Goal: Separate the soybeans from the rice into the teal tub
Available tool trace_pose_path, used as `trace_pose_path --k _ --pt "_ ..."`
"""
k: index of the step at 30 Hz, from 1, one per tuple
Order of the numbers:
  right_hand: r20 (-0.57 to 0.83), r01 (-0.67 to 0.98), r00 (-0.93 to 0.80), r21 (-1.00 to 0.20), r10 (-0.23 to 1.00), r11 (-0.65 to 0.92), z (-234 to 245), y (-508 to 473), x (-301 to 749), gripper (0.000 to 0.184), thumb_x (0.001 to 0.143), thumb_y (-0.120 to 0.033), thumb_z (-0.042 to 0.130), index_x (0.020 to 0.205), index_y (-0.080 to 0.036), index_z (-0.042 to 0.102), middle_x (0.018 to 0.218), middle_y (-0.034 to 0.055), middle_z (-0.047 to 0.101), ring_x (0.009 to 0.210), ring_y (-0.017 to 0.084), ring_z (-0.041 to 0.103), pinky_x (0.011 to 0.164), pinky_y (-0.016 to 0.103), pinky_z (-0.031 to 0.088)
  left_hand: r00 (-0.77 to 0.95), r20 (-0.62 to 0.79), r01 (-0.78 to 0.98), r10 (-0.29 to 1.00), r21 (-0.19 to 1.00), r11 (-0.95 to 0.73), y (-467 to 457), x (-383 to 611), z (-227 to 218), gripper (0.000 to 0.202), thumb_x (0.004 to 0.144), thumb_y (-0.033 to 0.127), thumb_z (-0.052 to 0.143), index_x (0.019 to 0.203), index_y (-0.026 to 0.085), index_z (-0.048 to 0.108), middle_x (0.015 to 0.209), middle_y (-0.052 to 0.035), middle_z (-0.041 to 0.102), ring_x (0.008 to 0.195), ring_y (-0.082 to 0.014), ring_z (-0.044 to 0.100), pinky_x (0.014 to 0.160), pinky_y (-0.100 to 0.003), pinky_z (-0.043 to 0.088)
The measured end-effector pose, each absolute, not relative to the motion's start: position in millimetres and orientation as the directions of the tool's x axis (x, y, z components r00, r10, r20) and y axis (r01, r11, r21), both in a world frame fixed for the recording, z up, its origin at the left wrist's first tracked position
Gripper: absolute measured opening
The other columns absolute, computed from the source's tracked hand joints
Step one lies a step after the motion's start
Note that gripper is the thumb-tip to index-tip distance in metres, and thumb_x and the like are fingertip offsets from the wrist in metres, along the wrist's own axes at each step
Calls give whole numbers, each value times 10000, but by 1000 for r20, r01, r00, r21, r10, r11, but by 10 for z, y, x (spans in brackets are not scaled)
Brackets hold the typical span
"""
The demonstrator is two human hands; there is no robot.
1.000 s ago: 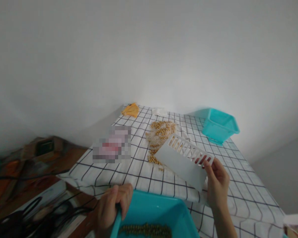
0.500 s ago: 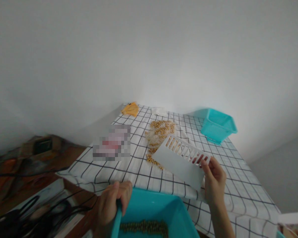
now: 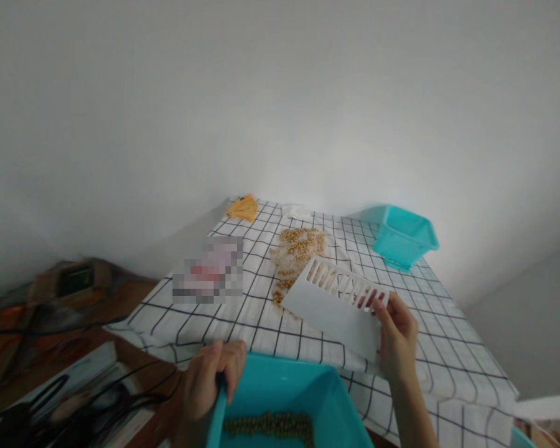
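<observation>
My left hand (image 3: 216, 376) is wrapped round the left rim of a teal plastic bin (image 3: 287, 373) at the near table edge. A layer of small round greenish-brown pieces (image 3: 273, 425) lies in its bottom. In my right hand (image 3: 398, 333) is a white slotted plastic board (image 3: 333, 311), pinched at its right end and tilted above the cloth. Just behind the board spreads a pile of small yellow beans or beads (image 3: 301, 239) mixed with pale grains. The board hides part of that pile. Something reddish shows through the slots by my fingers.
A second teal bin (image 3: 405, 236) stands at the back right on the checked tablecloth (image 3: 261, 333). At the back left lie a yellow cloth-like item (image 3: 243, 208) and a white folded piece (image 3: 296, 212). A blurred pinkish item (image 3: 208, 270) sits left. Cables and boxes clutter the lower left.
The whole view has shifted slightly, so most things appear a little further left. Both hands keep their holds; the board stays at nearly the same tilt.
</observation>
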State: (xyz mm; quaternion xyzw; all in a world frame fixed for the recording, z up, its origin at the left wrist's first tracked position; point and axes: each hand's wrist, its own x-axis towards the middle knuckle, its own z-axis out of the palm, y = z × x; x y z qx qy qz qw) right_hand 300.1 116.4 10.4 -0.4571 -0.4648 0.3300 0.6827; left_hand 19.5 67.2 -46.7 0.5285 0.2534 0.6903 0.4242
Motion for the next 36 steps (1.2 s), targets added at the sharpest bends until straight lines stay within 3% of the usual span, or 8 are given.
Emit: trace_pose_path --k 10,19,24,36 --pt "370 20 369 -920 853 391 101 1202 3014 279 815 -478 748 841 -201 741 802 53 749 722 209 660 626 290 466 -85 538 -303 839 788 -536 693 195 -483 723 1077 310 254 390 190 446 325 3 417 349 -122 371 465 -293 348" --pt "340 -47 370 -922 864 383 86 1213 3032 267 790 -461 778 857 -204 757 823 53 767 755 222 684 659 302 481 -28 587 -310 809 765 -565 746 159 -509 735 1078 332 253 392 188 476 326 -6 433 349 -123 390 449 -299 341" --pt "318 -56 347 -932 882 358 88 1207 3025 267 782 -454 786 873 -204 764 832 55 772 745 226 682 651 307 473 -44 475 -257 879 845 -469 690 150 -458 757 1064 441 299 371 193 476 335 -17 451 377 -134 403 486 -321 361" --pt "345 -52 365 -920 865 389 120 1169 3013 202 828 -411 753 868 -213 760 830 33 758 783 213 652 699 304 456 -5 517 -319 856 810 -492 695 128 -461 752 1086 374 282 408 189 548 366 -19 481 411 -139 426 506 -320 356"
